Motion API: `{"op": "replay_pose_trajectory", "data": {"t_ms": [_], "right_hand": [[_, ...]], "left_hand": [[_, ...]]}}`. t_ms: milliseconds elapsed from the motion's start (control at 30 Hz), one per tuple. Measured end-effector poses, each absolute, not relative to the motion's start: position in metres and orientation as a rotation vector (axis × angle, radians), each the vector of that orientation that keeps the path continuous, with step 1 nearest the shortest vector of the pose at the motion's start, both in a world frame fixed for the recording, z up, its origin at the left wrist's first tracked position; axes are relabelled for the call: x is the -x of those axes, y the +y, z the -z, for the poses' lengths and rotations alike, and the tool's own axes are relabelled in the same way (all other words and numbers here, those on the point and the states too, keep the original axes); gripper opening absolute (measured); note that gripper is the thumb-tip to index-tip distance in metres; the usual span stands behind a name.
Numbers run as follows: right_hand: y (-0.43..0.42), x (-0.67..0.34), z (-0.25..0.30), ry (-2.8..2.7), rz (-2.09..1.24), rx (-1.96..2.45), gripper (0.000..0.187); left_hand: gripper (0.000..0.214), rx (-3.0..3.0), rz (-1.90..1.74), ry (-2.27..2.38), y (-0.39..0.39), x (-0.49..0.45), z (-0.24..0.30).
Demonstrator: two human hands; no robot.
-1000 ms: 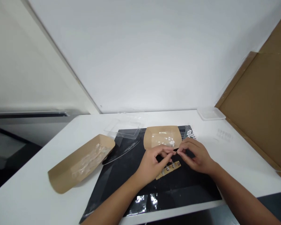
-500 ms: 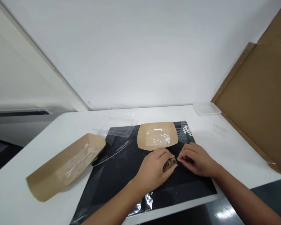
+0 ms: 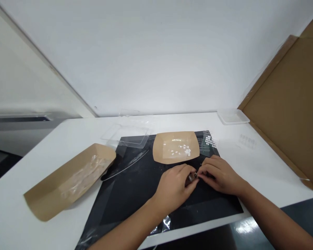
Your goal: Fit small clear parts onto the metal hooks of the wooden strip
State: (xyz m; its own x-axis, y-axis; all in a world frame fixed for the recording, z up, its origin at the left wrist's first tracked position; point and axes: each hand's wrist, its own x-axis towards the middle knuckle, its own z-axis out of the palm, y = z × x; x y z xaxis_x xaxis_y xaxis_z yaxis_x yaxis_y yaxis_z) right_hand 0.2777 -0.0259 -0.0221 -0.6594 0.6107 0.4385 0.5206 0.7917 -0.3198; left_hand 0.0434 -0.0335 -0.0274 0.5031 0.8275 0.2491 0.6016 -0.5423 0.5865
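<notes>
Over the black mat (image 3: 135, 194), my left hand (image 3: 173, 185) is closed around a small shiny brownish cylindrical piece (image 3: 192, 176), its dark end facing right. The fingers cover most of it. My right hand (image 3: 220, 175) is pinched at that end, fingertips meeting it. What lies between the right fingertips is too small to make out. Just beyond both hands sits a brown paper tray (image 3: 158, 152) holding several small white dots (image 3: 187, 151). Right of the tray lies a clear sheet of white round stickers (image 3: 210, 141).
A longer brown paper tray (image 3: 41, 199) with clear plastic bags (image 3: 83, 177) stands at left. Clear plastic lids (image 3: 127, 135) lie behind the mat. A shallow translucent container (image 3: 233, 117) is at back right, beside a tall cardboard panel (image 3: 289, 104). A white wall rises behind.
My right fingertips have come in against the end of the brownish piece, where a small gap showed before. The camera view has shifted slightly.
</notes>
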Motion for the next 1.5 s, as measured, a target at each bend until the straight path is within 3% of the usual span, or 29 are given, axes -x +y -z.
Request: {"op": "replay_pose_trajectory", "data": {"t_ms": [200, 1500], "right_hand": [[-0.0249, -0.278, 0.0221, -2.438, -0.241, 0.838, 0.003], [-0.0239, -0.2796, 0.0237, -2.509, -0.23, 0.857, 0.013]], "left_hand": [[0.003, -2.415, -0.663, 1.272, -0.0387, -0.05, 0.0236], [0.01, -2.293, -0.657, 1.362, -0.0384, -0.0535, 0.0302]]}}
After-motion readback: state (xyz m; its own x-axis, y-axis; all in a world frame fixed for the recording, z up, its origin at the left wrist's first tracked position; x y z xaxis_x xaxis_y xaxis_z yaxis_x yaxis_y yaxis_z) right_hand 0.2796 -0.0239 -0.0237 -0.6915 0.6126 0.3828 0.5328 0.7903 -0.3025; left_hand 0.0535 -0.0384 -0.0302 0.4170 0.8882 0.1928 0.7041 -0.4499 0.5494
